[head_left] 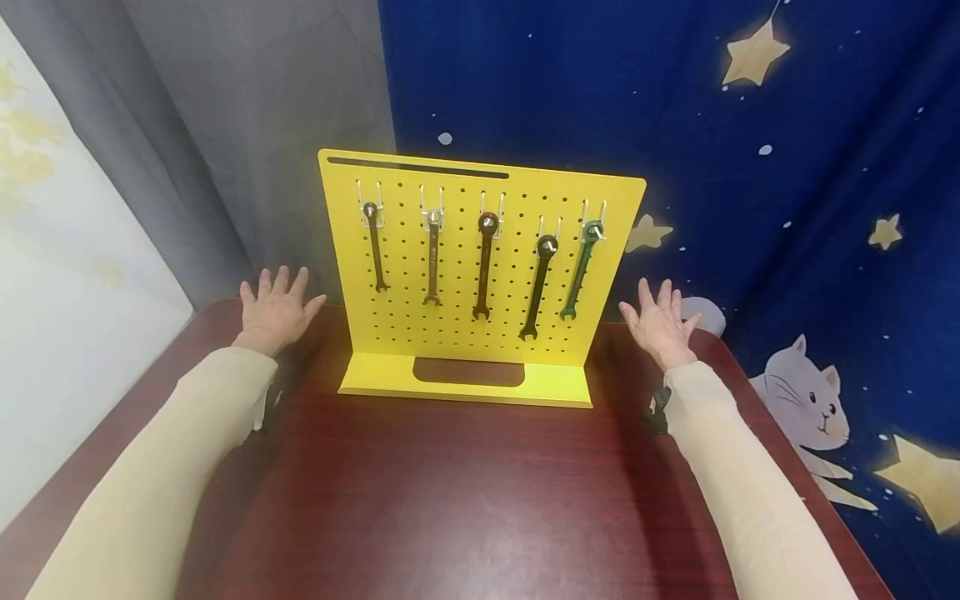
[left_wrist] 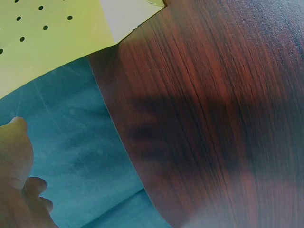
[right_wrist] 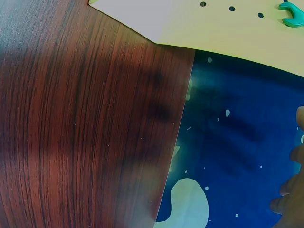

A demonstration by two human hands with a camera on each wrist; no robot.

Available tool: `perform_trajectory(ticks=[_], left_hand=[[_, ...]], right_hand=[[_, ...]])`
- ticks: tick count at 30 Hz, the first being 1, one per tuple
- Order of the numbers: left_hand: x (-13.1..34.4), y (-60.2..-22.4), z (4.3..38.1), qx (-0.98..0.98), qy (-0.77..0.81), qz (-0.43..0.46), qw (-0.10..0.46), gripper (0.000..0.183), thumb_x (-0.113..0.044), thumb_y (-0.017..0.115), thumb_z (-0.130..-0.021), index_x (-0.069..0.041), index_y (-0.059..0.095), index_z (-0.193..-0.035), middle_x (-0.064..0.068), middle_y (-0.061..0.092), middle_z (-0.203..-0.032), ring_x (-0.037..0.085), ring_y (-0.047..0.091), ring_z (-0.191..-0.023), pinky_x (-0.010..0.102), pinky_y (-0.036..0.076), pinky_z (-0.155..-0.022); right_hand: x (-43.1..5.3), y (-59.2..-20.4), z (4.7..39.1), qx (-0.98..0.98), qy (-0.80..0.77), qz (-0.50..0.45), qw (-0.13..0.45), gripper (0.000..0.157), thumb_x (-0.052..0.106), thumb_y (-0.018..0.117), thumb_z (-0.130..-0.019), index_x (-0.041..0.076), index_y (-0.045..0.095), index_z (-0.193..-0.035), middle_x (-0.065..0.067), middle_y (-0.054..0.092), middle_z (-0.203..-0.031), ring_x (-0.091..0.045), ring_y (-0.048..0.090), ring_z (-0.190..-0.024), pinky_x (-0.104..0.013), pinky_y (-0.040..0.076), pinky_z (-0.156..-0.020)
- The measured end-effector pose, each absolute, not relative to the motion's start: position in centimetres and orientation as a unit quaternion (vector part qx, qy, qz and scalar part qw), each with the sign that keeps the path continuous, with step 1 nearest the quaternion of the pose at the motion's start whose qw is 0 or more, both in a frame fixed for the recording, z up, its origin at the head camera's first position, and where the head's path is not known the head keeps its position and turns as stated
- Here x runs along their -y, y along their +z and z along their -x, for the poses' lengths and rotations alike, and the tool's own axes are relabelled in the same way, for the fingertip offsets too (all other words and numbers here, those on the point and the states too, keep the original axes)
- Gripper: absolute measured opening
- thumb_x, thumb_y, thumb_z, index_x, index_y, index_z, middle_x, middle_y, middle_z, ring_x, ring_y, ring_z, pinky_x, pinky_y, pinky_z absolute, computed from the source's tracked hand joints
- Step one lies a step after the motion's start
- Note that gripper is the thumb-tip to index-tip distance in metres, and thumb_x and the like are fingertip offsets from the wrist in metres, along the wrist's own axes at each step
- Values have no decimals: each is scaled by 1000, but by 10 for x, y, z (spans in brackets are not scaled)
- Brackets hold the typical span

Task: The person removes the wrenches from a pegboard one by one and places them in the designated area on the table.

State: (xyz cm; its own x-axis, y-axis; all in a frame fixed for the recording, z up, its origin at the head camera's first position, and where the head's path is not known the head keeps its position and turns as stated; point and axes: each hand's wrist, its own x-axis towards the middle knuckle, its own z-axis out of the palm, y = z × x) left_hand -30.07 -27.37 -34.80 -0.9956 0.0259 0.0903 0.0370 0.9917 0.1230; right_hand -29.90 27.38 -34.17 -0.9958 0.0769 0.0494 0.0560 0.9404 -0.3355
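Observation:
My left hand [head_left: 276, 310] is spread beside the left side of a yellow pegboard [head_left: 457, 329], apart from it and holding nothing. To the board's right, my right hand [head_left: 662, 323] has its fingers spread and also holds nothing. On the board's white hooks hang several combination wrenches: a dark one [head_left: 376, 250] at far left, a grey-brown one [head_left: 433, 262], a reddish-brown one [head_left: 485, 271] in the middle, a black one [head_left: 537, 292] hanging lower, and a green one [head_left: 579, 275] at far right. The green wrench's open end [right_wrist: 294, 15] shows in the right wrist view.
The pegboard's base lip [head_left: 375, 379] stands on a dark red wooden table [head_left: 450, 483]. Behind it hang a grey curtain [head_left: 300, 83] and a blue curtain [head_left: 570, 75] with stars and a cat. A white wall [head_left: 67, 275] is at the left.

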Motion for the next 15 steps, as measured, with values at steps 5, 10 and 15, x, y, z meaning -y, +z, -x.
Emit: perform_trajectory(ticks=[5, 10, 15], left_hand=[[274, -348, 302, 997, -65, 16, 48, 70, -51, 27, -99, -2, 15, -148, 32, 10, -150, 53, 1, -137, 68, -2, -106], [274, -348, 301, 997, -65, 17, 45, 70, -51, 26, -99, -2, 14, -148, 32, 10, -150, 53, 1, -136, 68, -2, -106], [274, -349, 300, 997, -70, 15, 41, 70, -50, 25, -100, -2, 13, -148, 32, 9, -150, 53, 1, -136, 68, -3, -106]], right_hand=[[-274, -341, 299, 984, 175, 35, 29, 69, 45, 33, -100, 9, 2, -151, -28, -10, -152, -46, -12, -139, -72, -13, -99], [-273, -341, 298, 982, 183, 38, 38, 68, 43, 35, -100, 6, 8, -150, -29, -3, -152, -48, -3, -139, -72, -8, -101], [-271, -344, 295, 969, 226, 37, 93, 61, 37, 40, -99, 1, 24, -146, -28, 18, -150, -46, 15, -138, -66, 8, -108]])
